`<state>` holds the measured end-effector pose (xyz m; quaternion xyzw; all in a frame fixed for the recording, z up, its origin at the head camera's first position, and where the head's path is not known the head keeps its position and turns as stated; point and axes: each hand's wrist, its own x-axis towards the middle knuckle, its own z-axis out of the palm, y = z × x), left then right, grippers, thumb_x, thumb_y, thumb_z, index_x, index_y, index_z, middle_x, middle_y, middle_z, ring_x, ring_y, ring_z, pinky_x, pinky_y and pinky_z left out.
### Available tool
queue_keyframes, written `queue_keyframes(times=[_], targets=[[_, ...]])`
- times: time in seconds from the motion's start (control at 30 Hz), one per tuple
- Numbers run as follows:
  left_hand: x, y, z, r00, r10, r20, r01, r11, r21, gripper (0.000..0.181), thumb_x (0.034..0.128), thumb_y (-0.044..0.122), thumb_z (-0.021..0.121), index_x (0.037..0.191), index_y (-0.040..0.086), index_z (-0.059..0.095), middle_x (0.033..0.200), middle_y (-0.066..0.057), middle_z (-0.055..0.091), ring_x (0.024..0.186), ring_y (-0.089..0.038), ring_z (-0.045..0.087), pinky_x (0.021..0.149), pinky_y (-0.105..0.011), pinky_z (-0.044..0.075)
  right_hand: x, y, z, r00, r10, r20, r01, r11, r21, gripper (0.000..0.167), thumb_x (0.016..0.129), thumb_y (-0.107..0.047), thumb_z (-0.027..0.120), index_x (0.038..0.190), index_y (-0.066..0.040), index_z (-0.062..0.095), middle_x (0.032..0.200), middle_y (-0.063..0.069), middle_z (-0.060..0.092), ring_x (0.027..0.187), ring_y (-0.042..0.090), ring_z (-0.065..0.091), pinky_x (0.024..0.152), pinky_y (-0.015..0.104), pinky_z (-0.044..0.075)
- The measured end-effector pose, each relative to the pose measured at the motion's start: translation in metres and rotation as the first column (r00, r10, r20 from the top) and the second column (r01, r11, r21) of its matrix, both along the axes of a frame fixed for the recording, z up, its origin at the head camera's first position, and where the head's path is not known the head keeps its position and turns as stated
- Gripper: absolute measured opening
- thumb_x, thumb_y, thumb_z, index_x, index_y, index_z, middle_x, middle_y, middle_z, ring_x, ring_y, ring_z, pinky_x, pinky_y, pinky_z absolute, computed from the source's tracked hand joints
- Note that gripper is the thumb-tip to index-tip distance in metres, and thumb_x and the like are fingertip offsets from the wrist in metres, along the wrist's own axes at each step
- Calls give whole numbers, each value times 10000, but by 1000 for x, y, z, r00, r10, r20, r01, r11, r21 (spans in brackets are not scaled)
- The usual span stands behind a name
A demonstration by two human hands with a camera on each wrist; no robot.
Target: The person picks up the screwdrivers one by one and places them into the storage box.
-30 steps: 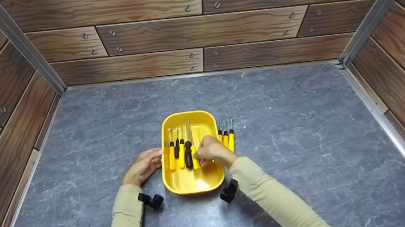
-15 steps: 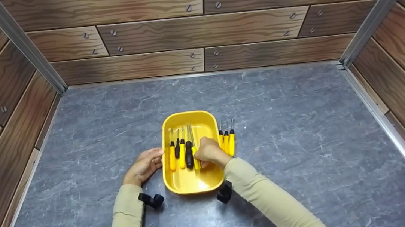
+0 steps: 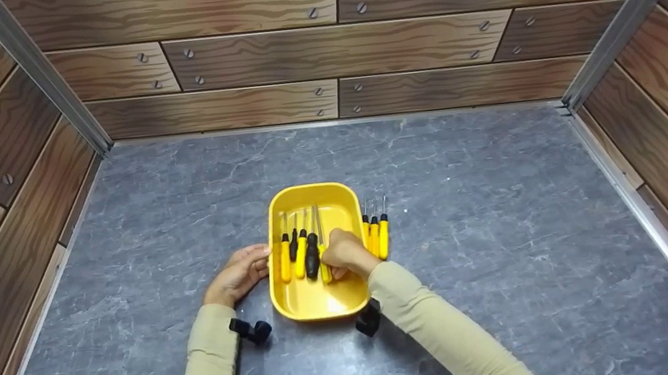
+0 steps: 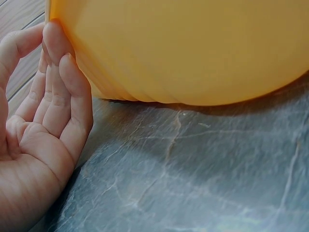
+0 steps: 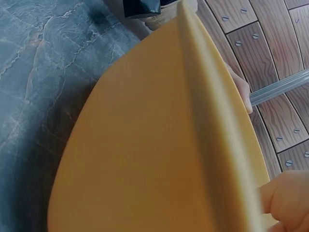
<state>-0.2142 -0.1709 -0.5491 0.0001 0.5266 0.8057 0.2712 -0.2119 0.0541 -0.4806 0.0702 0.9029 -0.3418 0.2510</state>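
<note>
A yellow plastic tray point(image 3: 321, 302) holds a row of screwdrivers, their shafts pointing to the far end. Among them are a yellow-handled screwdriver point(image 3: 285, 261) by the left wall and a thick black-handled screwdriver point(image 3: 312, 257). Inside the tray, my right hand point(image 3: 344, 253) holds another yellow-handled screwdriver point(image 3: 325, 268) at the row's right end; its fingertips are partly hidden. My left hand point(image 3: 238, 275) rests its fingertips against the tray's left side. In the left wrist view, those fingers point(image 4: 72, 82) are nearly straight along the wall.
Several yellow-handled screwdrivers point(image 3: 383, 236) lie just outside the tray's right wall, partly hidden. The grey marbled surface point(image 3: 497, 207) runs out to wood-patterned panels point(image 3: 246, 60) on three sides. A black wrist camera point(image 3: 251, 331) sticks out from the left sleeve.
My right hand and forearm have shifted slightly left and nearer. The held screwdriver has come down a little beside the thick black-handled one. My left hand stays against the tray.
</note>
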Motion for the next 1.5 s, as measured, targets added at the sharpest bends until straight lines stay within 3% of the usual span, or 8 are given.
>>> queue_keyframes(times=[0.3,0.5,0.63,0.83,1.1,1.5], targets=[[-1,1,-1,1000,7,-1,-7,1000,-1,192,975,44,439,950,94,622,814,46,725,764,-50,680,793,-220,572,-2,-3,0,1000,7,-21,-5,997,78,104,744,51,591,770,-32,534,716,99,563,459,156,545,556,323,596],[-1,0,-2,1000,12,11,-12,1000,-2,181,973,44,444,943,90,617,802,44,714,747,-47,670,790,-215,570,-1,-3,3,999,-28,-36,30,999,39,141,742,56,583,791,-49,502,756,90,512,544,175,529,546,315,585],[-1,0,-3,1000,1,7,-1,1000,-5,195,974,47,430,936,93,615,797,49,706,742,-44,662,789,-212,566,2,-3,4,998,-23,-64,25,999,32,138,765,14,615,787,-59,500,742,69,485,612,193,528,505,268,537],[-1,0,-3,1000,-10,-5,10,1000,-8,187,968,59,433,939,99,613,784,56,695,726,-39,647,779,-211,560,3,-2,9,993,21,-113,-10,996,94,152,796,-57,656,772,-74,507,740,47,481,693,193,479,557,233,398],[-1,0,-2,1000,4,6,-4,1000,-14,197,968,50,435,930,104,620,787,49,711,737,-45,667,788,-215,568,1,1,18,996,11,-87,-3,996,88,343,814,-93,687,595,-120,424,605,5,422,538,135,436,450,198,384],[-2,-1,-3,1000,2,4,-1,1000,-14,186,960,51,457,912,113,625,801,52,711,753,-47,663,794,-217,564,2,8,20,999,13,-53,-12,1000,17,429,843,-86,659,508,-155,401,471,-39,422,427,88,433,388,179,384]])
